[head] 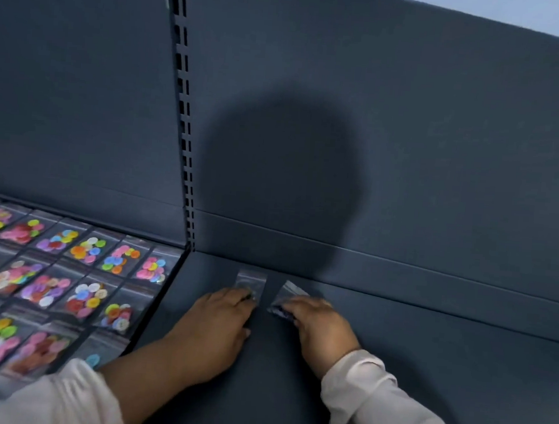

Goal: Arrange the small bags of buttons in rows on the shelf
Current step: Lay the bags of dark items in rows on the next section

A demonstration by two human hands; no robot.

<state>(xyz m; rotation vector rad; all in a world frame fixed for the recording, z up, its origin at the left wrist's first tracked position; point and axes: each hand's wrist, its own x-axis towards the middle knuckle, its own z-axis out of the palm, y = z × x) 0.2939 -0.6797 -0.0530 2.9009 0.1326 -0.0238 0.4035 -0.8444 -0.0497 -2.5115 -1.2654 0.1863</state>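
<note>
Both hands are down flat on the dark blue shelf (395,336), close to its back panel (408,154). The left hand (221,320) lies palm-down with its fingertips pressing the lower end of a small clear bag (250,281) that lies straight on the shelf; the grip is not closed around it, the fingers simply rest on top. The right hand (320,324) covers the near end of a second bag (287,296), which sits just beside the first and is tilted at an angle; whether these fingers pinch it or only press it, I cannot tell. Both wrists show pale pink sleeves (368,390). On the neighbouring shelf section to the left, past the slotted upright (183,122), many bags of bright buttons (52,278) already lie in neat rows.
</note>
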